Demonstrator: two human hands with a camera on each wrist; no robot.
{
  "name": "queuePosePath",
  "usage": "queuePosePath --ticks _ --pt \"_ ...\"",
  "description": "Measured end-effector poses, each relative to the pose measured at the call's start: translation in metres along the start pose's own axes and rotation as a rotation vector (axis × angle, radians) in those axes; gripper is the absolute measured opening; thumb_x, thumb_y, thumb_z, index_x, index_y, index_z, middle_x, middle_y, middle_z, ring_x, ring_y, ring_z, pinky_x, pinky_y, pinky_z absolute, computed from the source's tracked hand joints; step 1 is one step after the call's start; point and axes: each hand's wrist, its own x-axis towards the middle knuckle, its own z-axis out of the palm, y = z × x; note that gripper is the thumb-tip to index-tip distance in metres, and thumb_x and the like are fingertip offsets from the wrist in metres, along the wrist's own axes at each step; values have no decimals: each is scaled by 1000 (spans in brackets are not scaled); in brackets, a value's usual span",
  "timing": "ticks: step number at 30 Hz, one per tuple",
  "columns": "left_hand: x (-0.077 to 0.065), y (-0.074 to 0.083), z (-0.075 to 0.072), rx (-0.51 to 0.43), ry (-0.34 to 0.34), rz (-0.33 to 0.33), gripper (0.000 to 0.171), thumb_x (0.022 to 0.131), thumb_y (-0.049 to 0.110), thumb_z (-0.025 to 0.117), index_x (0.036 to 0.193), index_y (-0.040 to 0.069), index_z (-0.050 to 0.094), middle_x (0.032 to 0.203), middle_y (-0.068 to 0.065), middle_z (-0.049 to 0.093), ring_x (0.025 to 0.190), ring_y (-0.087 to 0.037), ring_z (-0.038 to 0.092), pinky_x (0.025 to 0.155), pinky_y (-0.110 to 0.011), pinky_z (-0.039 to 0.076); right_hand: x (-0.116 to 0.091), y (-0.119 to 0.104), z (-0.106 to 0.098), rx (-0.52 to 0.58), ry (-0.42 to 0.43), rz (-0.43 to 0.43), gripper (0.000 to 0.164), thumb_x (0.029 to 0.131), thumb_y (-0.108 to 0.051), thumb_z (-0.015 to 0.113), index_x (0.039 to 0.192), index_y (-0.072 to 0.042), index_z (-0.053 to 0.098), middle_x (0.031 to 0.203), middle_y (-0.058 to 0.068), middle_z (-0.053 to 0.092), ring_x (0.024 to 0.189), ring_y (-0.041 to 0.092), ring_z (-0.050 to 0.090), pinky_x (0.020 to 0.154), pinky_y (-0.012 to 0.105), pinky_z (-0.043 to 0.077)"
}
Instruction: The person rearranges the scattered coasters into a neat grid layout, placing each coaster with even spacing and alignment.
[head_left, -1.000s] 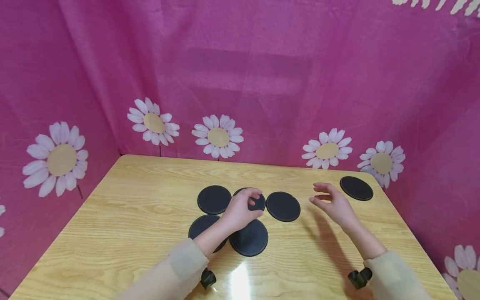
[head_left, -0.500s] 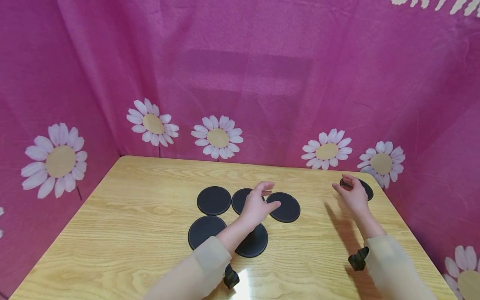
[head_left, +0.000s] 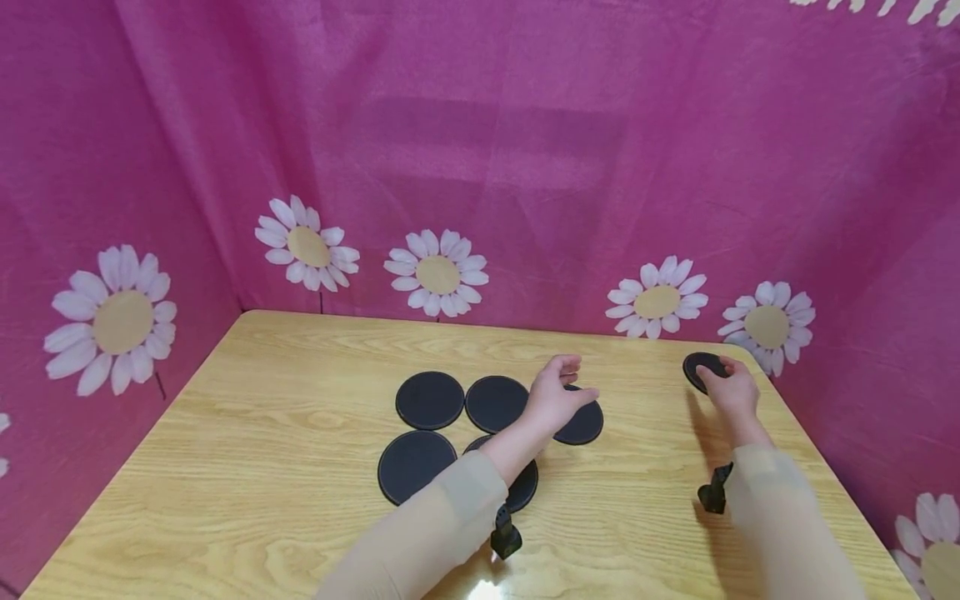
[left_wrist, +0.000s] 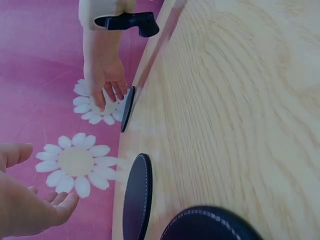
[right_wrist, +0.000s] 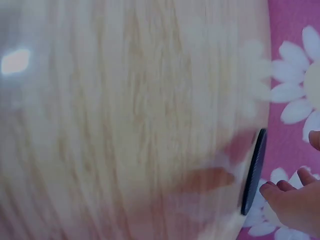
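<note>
My right hand (head_left: 733, 396) hovers at a round black coaster (head_left: 693, 368) in the table's far right corner. Its thumb and fingers are spread apart over the disc; whether they touch it is unclear. The right wrist view shows its fingertips beside the stitched coaster (right_wrist: 254, 172), a narrow gap between. My left hand (head_left: 553, 400) is held with thumb and fingers apart, holding nothing. It partly hides another coaster (head_left: 583, 423). Left of it lie a back-row coaster (head_left: 495, 403) and its neighbour (head_left: 429, 400). Two more sit in front, one (head_left: 523, 483) half covered by my left forearm.
The wooden table (head_left: 247, 433) reaches back to a pink cloth (head_left: 495, 167) with white daisies, which also hangs at both sides. A small black camera mount (head_left: 506, 533) is under my left wrist, and a similar mount (head_left: 714, 492) under my right.
My right hand has moved right and away from me, to the corner coaster. My left hand has shifted rightward from the back middle coaster to the one beside it. The coasters look about where they were.
</note>
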Motion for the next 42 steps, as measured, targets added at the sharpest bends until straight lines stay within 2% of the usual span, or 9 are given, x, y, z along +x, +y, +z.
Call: queuePosePath --ticks 7,14,20,26,31,35,37,39,42 --pt "8 -5 15 -33 -25 -46 48 81 12 74 125 15 55 124 -2 57 120 -22 51 94 -33 47 5 12 -5 -34 18 -35 65 96 -32 46 144 8 27 143 34 31 130 47 30 107 52 30" --pt "15 -14 21 -83 -74 -55 49 82 13 73 127 15 54 127 -5 55 122 -23 51 95 -34 47 10 23 -13 -116 -47 -72 62 98 -31 44 141 11 29 138 37 33 126 49 34 103 54 34" --pt "18 -19 27 -107 -95 -50 48 82 11 73 127 13 54 126 -6 57 120 -24 52 94 -33 47 15 29 -19 -243 -149 -189 54 99 -23 45 135 15 34 133 40 36 121 52 37 100 57 35" --pt "16 -22 35 -126 -110 -62 47 83 10 72 126 13 54 122 -2 58 119 -23 53 95 -33 47 20 38 -24 -338 -188 -296 50 98 -21 47 131 15 39 129 40 41 119 54 37 98 59 33" --pt "13 -26 43 -134 -121 -87 46 82 7 72 125 12 55 124 -6 57 118 -24 54 94 -33 47 23 43 -25 -345 -238 -330 47 98 -22 49 131 11 43 129 37 45 119 52 38 97 60 34" --pt "9 -31 51 -104 -168 -115 51 82 7 72 129 9 52 127 -7 55 119 -24 53 94 -34 47 25 45 -26 -307 -294 -342 45 96 -18 53 130 11 44 128 36 46 119 50 40 97 58 35" --pt "7 -33 54 -93 -195 -126 53 82 7 72 131 8 51 128 -7 55 120 -24 52 94 -35 47 25 45 -26 -302 -307 -362 44 94 -16 56 128 11 46 126 34 49 116 48 44 94 50 42" --pt "6 -34 58 -94 -213 -138 53 83 6 71 132 7 49 128 -7 54 120 -25 52 94 -36 48 25 44 -25 -294 -307 -385 43 93 -14 59 126 10 49 121 32 54 113 46 48 87 33 47" --pt "5 -37 65 -114 -215 -164 50 83 4 70 130 7 50 125 -6 55 118 -25 53 92 -37 48 22 42 -23 -271 -303 -401 39 91 -9 60 125 10 51 115 30 59 106 38 55 72 12 43"
